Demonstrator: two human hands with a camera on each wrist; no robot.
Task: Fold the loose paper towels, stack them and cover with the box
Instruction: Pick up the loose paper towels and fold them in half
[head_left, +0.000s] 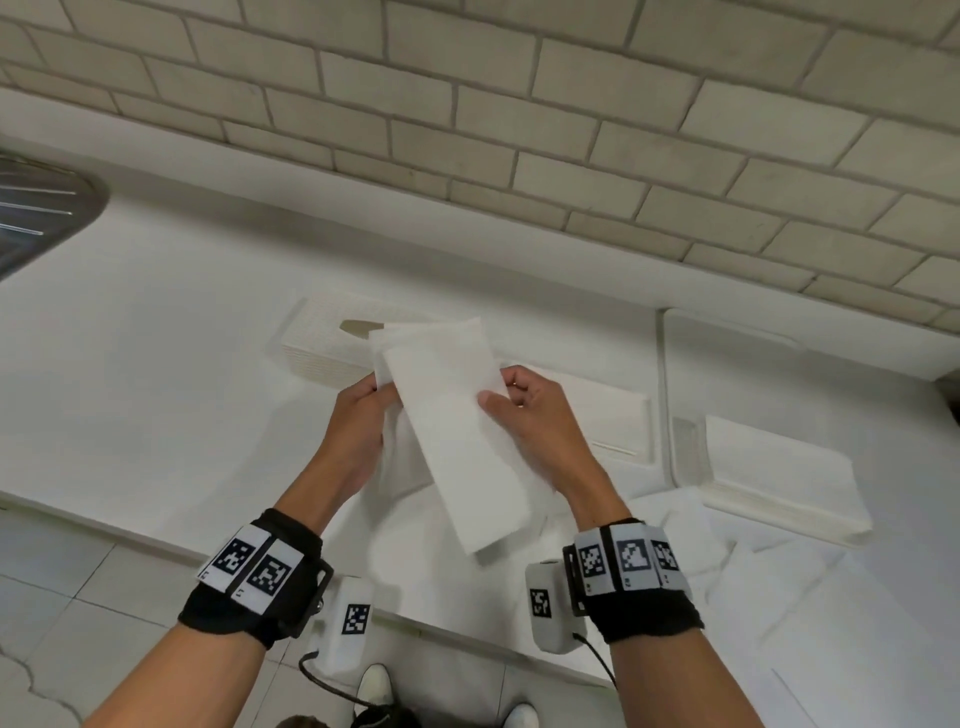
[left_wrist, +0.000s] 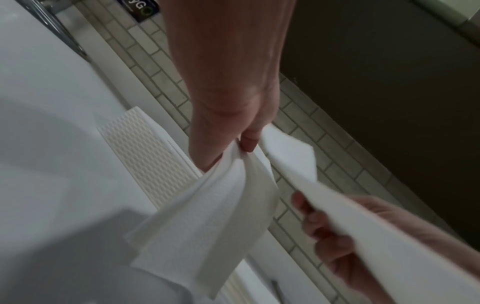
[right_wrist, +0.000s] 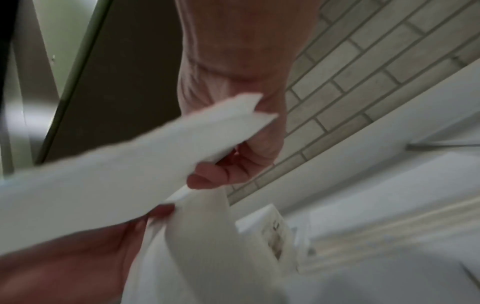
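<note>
Both hands hold white paper towels up over the white counter. My left hand (head_left: 363, 410) pinches the upper corner of a limp, unfolded towel (left_wrist: 207, 216) that droops below it. My right hand (head_left: 519, 405) grips a flat, folded towel (head_left: 457, 441) by its right edge, thumb on top; the right wrist view shows the same folded towel (right_wrist: 116, 168) under the thumb. A white ribbed box (head_left: 322, 338) with a slot in its top lies behind the left hand. A stack of folded towels (head_left: 779, 483) sits at the right.
Loose unfolded towels (head_left: 753, 571) lie spread on the counter at the lower right. A flat white tray (head_left: 613, 415) lies behind the right hand. A metal drainer (head_left: 36, 218) is at the far left. A brick-tiled wall (head_left: 519, 130) backs the counter.
</note>
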